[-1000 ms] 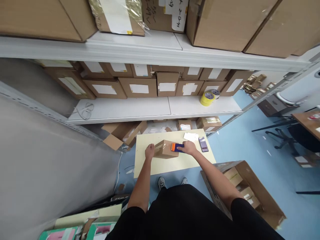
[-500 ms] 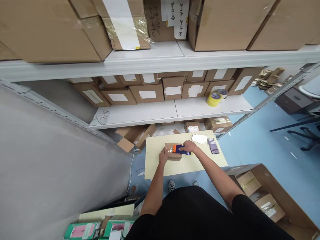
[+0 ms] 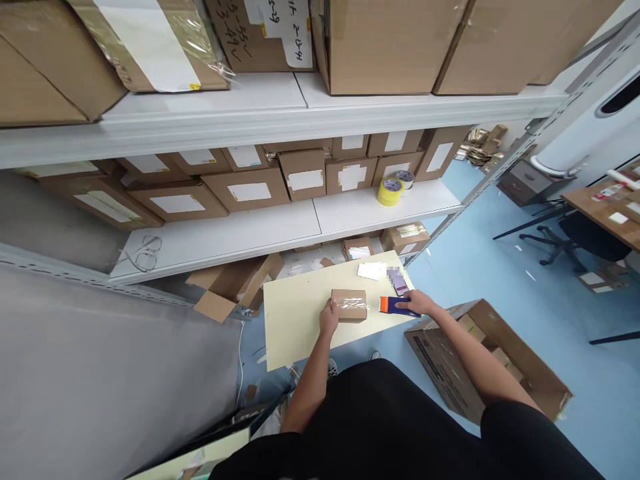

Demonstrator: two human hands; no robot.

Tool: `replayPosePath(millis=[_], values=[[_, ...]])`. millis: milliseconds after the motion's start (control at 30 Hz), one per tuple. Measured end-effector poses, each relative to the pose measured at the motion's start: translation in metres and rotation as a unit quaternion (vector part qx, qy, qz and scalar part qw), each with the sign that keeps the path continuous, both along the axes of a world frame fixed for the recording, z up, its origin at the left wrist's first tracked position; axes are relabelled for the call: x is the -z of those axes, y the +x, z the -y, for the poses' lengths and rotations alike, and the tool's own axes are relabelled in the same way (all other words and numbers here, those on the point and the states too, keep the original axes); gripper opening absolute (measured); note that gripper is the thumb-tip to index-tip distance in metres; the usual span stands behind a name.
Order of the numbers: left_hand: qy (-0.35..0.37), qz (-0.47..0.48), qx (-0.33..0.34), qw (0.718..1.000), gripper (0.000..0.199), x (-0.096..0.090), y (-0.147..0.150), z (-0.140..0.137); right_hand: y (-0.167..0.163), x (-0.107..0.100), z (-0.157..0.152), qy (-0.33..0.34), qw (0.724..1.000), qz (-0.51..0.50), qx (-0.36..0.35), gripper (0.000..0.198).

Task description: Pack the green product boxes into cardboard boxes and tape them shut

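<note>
A small cardboard box (image 3: 349, 307) sits on the pale yellow tabletop (image 3: 293, 327), with shiny clear tape across its top. My left hand (image 3: 329, 319) grips the box at its left side, fingers closed against the edge. Off to the right of the box, my right hand (image 3: 419, 304) is closed around a blue tape dispenser (image 3: 400, 306) with an orange end, which points left towards the box. The dispenser is held near the table's right edge, apart from the box. Beyond it lie white paper sheets (image 3: 371, 271) and a purple phone-like item (image 3: 399, 281), partly blurred.
A shelving rack (image 3: 240, 233) of labelled boxes stands ahead, with yellow tape rolls (image 3: 390, 191) and glasses (image 3: 144, 253) on its middle shelf. An open carton (image 3: 225, 293) is left of the table. A large carton (image 3: 450, 373) holding boxes stands at right on the blue floor.
My right hand has moved the tape dispenser rightward, off the box, and tape now spans the box top. My left hand still holds the box. The view has turned to the right.
</note>
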State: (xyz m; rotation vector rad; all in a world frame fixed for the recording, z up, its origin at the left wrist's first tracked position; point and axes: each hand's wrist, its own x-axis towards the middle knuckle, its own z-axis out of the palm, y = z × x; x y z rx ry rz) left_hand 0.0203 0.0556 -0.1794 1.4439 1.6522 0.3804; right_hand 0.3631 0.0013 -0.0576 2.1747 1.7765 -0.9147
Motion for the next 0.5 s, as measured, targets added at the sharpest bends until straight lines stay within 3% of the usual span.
replayPosePath(millis=[133, 367, 500], values=[[-0.001, 0.038, -0.015, 0.999, 0.054, 0.005, -0.023, -0.008, -0.026, 0.017, -0.009, 0.017, 1.000, -0.005, -0.001, 0.045], [0.006, -0.049, -0.126, 0.991, 0.058, -0.004, -0.133, -0.032, -0.147, 0.030, -0.053, 0.057, 0.991, -0.100, -0.061, 0.055], [0.040, -0.029, -0.121, 0.991, 0.058, -0.013, -0.158, -0.030, -0.207, 0.026, -0.077, 0.027, 0.990, -0.090, -0.108, 0.059]])
